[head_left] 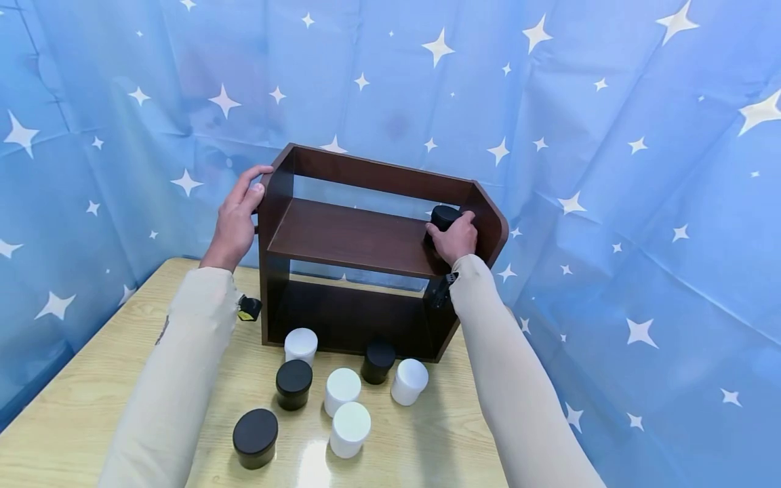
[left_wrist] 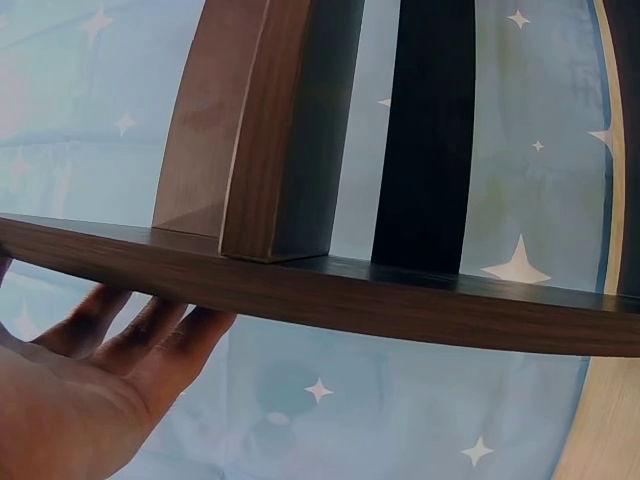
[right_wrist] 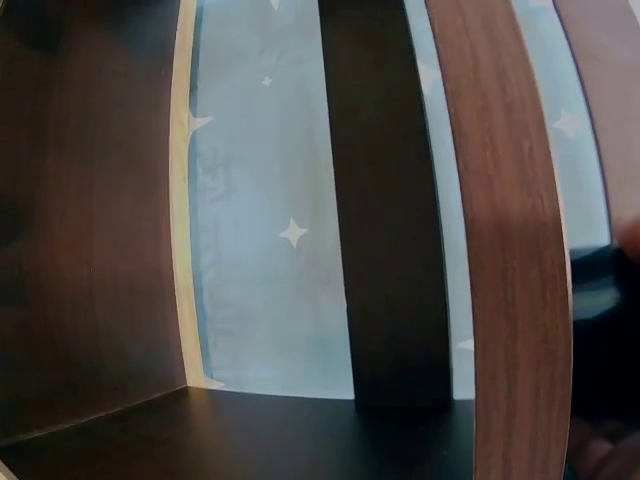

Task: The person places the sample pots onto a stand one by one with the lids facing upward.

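My left hand touches the outer face of the left side panel of a dark brown two-tier wooden shelf, near its top. In the left wrist view the fingers reach fairly straight to the panel. On the upper tier, at the right end, my right hand holds a lidded black jar between thumb and fingers. The right wrist view catches only a dark part of this jar beyond the edge of the upper board; the hand is mostly cut off there.
In front of the shelf, several white jars and black jars stand upright on the light wooden table. A blue curtain with white stars hangs behind and at both sides. Small cameras sit on the wrists.
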Motion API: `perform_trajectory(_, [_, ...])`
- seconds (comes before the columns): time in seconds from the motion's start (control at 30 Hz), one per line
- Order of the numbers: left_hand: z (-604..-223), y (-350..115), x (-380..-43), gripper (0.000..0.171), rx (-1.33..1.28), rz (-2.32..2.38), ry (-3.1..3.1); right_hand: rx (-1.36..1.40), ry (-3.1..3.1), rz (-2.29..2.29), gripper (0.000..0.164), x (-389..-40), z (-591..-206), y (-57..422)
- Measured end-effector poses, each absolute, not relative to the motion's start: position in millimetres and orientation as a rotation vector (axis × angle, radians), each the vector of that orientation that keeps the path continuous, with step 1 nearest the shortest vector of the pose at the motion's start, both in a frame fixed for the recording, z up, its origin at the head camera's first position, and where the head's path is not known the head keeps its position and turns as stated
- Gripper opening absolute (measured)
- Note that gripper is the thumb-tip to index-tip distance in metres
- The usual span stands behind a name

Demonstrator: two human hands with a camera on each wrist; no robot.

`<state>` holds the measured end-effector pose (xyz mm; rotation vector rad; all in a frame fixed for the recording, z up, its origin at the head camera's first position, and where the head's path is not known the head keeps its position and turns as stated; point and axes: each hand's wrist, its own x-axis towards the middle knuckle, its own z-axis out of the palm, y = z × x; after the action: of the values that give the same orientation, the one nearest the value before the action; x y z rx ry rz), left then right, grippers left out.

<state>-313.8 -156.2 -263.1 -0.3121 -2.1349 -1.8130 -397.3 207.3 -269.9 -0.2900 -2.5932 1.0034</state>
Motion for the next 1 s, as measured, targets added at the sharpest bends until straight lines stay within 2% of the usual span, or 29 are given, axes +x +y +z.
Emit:
perform_trajectory(0.53, [-279, -164, -338, 0.045, -0.313, -1.810, -2.139, -0.198, -2.579, 0.857, 0.089, -400, -261, 207])
perform_trajectory(1.0, [-275, -162, -331, 0.045, -0.305, -1.807, -2.161, -0.063, -2.580, 0.772, 0.088, -392, -234, 211])
